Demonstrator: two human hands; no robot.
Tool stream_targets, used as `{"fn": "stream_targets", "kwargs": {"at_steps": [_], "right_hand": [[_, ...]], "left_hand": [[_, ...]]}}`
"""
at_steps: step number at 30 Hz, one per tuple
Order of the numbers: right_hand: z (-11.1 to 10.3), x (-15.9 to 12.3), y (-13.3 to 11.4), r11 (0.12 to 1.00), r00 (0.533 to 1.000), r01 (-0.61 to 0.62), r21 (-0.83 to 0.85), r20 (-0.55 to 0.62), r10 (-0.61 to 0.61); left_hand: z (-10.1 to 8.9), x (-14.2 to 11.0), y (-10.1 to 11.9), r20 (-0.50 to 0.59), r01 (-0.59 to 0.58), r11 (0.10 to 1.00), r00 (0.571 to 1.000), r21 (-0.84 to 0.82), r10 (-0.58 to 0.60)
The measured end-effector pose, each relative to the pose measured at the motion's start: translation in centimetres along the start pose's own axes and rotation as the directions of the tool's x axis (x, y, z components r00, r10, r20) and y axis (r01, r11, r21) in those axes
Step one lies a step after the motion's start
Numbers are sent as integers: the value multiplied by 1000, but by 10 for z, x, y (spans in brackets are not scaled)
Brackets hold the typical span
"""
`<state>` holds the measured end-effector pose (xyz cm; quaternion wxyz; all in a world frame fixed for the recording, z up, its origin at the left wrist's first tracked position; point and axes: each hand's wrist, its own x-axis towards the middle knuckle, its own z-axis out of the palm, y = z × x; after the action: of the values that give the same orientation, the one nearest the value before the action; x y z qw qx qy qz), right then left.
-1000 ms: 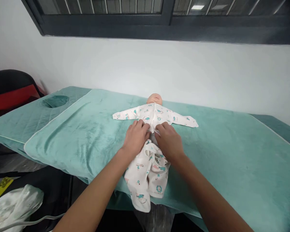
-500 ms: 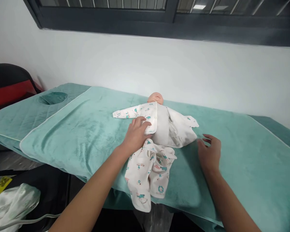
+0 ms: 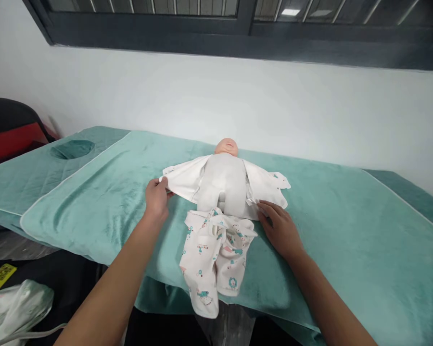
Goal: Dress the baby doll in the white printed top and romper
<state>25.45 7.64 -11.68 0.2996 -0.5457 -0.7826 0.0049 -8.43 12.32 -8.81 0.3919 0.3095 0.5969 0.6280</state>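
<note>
A baby doll (image 3: 226, 146) lies on its back with its head toward the wall. Under it a white baby shirt (image 3: 185, 179) is spread wide, both front panels folded outward so the doll's plain white torso (image 3: 224, 174) shows. My left hand (image 3: 156, 199) pinches the edge of the left panel. At the lower edge of the right panel, my right hand (image 3: 279, 226) has its fingers closed on the shirt by a small white tie (image 3: 251, 202). Printed baby trousers (image 3: 216, 259) cover the doll's lower end, their legs pointing toward me.
A green cover (image 3: 104, 192) drapes the bed, which has a face hole (image 3: 72, 149) at the left. Behind stands a white wall (image 3: 202, 91) below a dark window frame. At lower left a crumpled cloth (image 3: 21, 302) rests on a black seat, near a yellow tag (image 3: 0, 281).
The left shirt panel has been drawn off the doll's torso and outward, with my left hand moving left. My right hand has come in from the right to the right panel.
</note>
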Motion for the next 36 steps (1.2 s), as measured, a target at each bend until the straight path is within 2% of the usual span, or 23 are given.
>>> {"fn": "stream_targets", "kwargs": {"at_steps": [2, 5, 7, 8, 10, 11, 13, 15, 18, 20, 21, 22, 25, 27, 32, 36], "right_hand": [[-3, 0, -5, 995, 999, -11, 97, -38, 15], [-5, 3, -19, 952, 996, -83, 294, -16, 92], [-4, 7, -31, 885, 984, -176, 431, 64, 165], [-3, 9, -36, 840, 974, -226, 493, 115, 195], [-1, 14, -45, 749, 953, -299, 591, 218, 209], [0, 16, -47, 713, 947, -315, 626, 262, 187], [0, 18, -48, 669, 941, -304, 678, 325, 98], [-3, 18, -46, 655, 930, -280, 702, 368, 2], [-9, 14, -42, 689, 896, -259, 676, 435, -90], [-13, 9, -42, 737, 884, -212, 642, 447, -135], [-14, 6, -42, 763, 892, -165, 625, 426, -155], [-15, 4, -42, 792, 906, -108, 601, 387, -170], [-17, 4, -44, 889, 952, 52, 455, 248, -183], [-17, 11, -44, 935, 963, 111, 336, 196, -184], [-10, 40, -41, 965, 972, 140, 223, 153, -177], [4, 66, -35, 984, 996, 63, 169, 51, -73]], "left_hand": [[-11, 1, -9, -23, -48, 991, 998, 128, 51], [-13, -10, -20, -64, -219, 906, 964, 362, 258], [-8, -22, -22, -16, -350, 833, 919, 429, 395], [-6, -29, -22, 65, -410, 809, 903, 421, 424], [-4, -41, -19, 314, -473, 802, 874, 364, 372], [-5, -46, -16, 434, -453, 829, 852, 328, 294], [-11, -52, -11, 603, -362, 888, 787, 284, 128], [-19, -53, -5, 703, -329, 905, 709, 269, 49], [-29, -49, -3, 801, -382, 888, 599, 257, 27], [-31, -48, -5, 819, -423, 875, 572, 236, 56], [-30, -49, -7, 810, -439, 872, 580, 217, 90], [-28, -50, -8, 784, -448, 872, 606, 197, 134], [-18, -58, -7, 662, -458, 871, 710, 177, 240], [-8, -62, -2, 617, -475, 855, 742, 207, 263], [25, -50, 6, 562, -539, 768, 775, 345, 291], [50, -24, 6, 471, -566, 636, 815, 524, 336]]}}
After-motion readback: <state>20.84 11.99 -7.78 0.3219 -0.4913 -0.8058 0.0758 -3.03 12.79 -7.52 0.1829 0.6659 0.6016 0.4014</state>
